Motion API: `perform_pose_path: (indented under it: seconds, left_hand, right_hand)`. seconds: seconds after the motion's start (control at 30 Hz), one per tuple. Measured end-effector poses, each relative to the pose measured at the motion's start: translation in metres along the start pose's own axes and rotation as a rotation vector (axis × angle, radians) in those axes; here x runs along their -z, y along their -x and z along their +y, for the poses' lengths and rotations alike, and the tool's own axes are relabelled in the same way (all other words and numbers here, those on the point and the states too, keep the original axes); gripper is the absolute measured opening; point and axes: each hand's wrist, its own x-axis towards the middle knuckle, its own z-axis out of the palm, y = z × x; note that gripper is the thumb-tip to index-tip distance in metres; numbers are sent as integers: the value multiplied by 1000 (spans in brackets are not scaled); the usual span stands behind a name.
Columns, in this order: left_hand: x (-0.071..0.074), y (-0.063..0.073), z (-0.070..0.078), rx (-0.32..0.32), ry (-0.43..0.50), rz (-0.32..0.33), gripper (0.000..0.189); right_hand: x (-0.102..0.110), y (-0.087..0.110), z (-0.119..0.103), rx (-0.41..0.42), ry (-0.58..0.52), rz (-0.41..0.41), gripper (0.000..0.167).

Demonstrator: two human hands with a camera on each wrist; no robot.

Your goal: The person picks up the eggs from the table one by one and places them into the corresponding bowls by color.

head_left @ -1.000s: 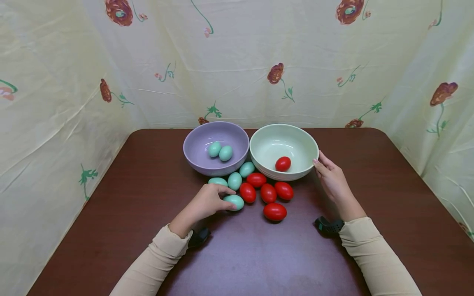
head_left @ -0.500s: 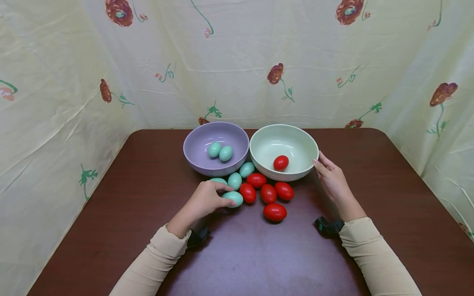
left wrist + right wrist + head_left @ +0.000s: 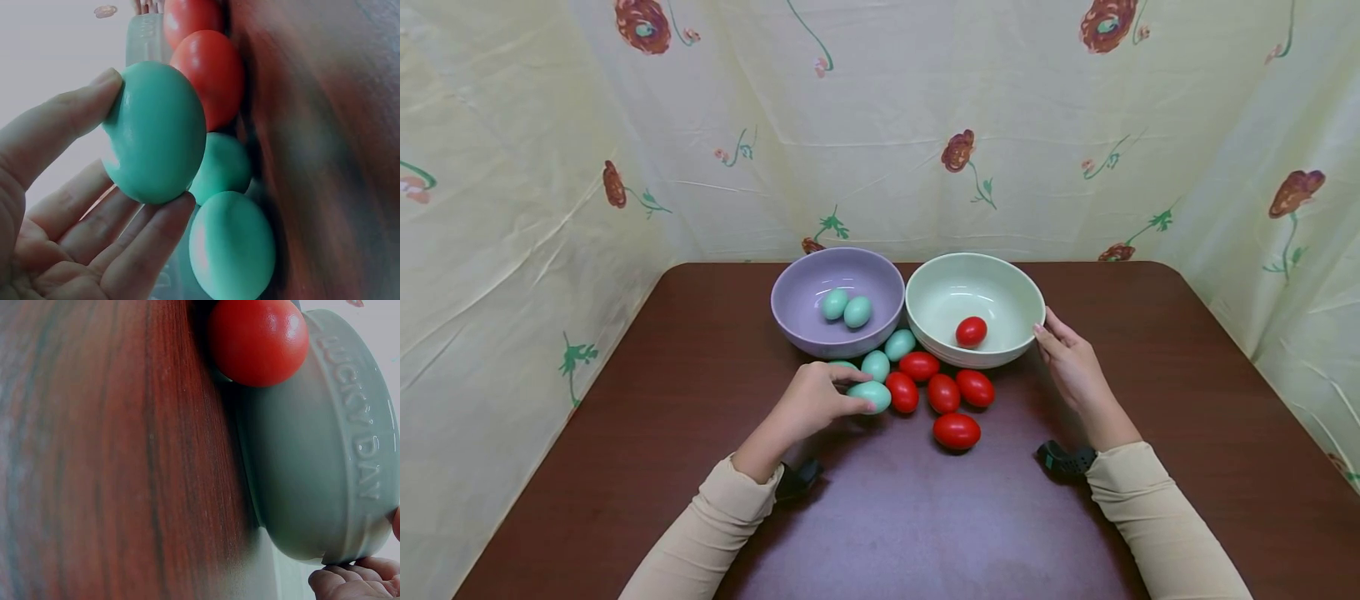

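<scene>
My left hand (image 3: 820,400) pinches a mint-green egg (image 3: 870,397) between thumb and fingers. In the left wrist view that egg (image 3: 156,134) is held clear of the table, in front of other green and red eggs. My right hand (image 3: 1075,367) holds the right side of a pale green bowl (image 3: 925,287), thumb at the rim and fingers along the outer wall. One red egg (image 3: 972,332) lies inside this bowl. To its left, a purple bowl (image 3: 790,300) contains two mint-green eggs (image 3: 857,312). The right wrist view shows raised lettering on the green bowl (image 3: 300,475).
In front of the bowls, several red eggs (image 3: 943,393) and mint-green eggs (image 3: 876,367) lie close together on the dark wooden table (image 3: 925,533). Another green egg is partly hidden behind my left hand. A flowered cloth (image 3: 880,125) hangs behind the table.
My left hand has raised the mint-green egg and moved it slightly away from me, toward the bowls. The red egg in the green bowl has rocked a little. My right hand has stayed put.
</scene>
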Motion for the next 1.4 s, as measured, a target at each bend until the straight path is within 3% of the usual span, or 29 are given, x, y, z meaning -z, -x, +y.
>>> perform_pose_path:
  seconds: [0.67,1.03,1.4]
  left_hand:
    - [14,3,3,-3,32,84,37]
    - [27,0,6,61,61,88,39]
    - [40,-6,7,55,112,122,39]
  right_hand:
    - [1,0,0,-7,8,-2,66]
    - [2,0,1,-15,10,4,68]
    - [2,-1,1,1,5,2,67]
